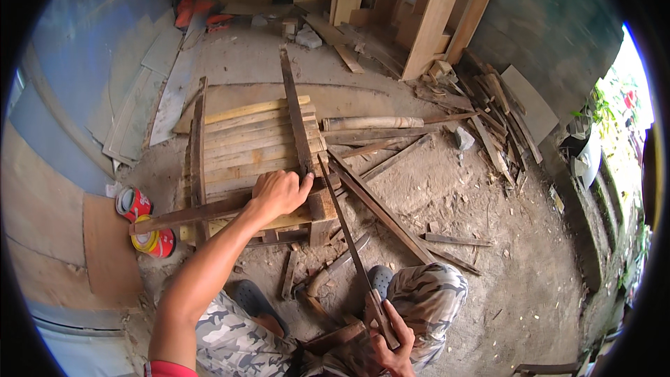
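My left hand is closed over a dark wooden strip that lies crosswise on a low slatted wooden bench. Its thumb reaches the bench's right corner, by a second dark strip running away from me. In my right hand, low in the view, is the wooden handle of a long, narrow handsaw. The blade slants up and left, its far end beside the bench's right corner and close to the crosswise strip. Whether the teeth touch the wood I cannot tell.
Two red cans stand left of the bench. Loose dark boards and a round pole lie to its right. A scrap wood pile lies farther right. Tall planks lean at the back. My sandalled feet are below the bench.
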A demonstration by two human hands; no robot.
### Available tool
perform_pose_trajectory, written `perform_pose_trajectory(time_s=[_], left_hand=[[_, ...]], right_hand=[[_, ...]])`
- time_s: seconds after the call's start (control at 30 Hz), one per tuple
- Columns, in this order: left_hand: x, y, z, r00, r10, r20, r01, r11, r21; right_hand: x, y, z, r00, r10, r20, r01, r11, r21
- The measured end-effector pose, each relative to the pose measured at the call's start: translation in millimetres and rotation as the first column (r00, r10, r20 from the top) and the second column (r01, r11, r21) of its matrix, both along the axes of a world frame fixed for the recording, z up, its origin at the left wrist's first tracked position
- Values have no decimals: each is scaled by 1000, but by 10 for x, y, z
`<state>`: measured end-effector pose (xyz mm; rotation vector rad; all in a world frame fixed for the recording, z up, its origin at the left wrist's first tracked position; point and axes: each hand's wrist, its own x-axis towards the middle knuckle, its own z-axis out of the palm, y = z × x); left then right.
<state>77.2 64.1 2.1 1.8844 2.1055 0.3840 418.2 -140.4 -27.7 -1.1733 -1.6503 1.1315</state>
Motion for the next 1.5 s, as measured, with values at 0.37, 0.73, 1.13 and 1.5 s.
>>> perform_pose_trajectory(time_s=[0.37, 0.73, 1.13, 1.5], left_hand=[[-28, -33, -126, 997, -42, 59, 32, 987, 157], [-62, 8, -285, 996, -70, 47, 55, 963, 263], [-15, 68, -375, 991, -85, 102, 59, 970, 236], [-25, 41, -147, 999, 28, 47, -32, 995, 96]], right_hand=[[-19, -283, 175, 1000, 12, 21, -11, 1000, -28], [-1090, 1053, 205, 999, -48, -5, 47, 990, -130], [-490, 203, 258, 997, -62, 52, 61, 998, 10], [-655, 393, 87, 998, -35, 57, 40, 995, -93]])
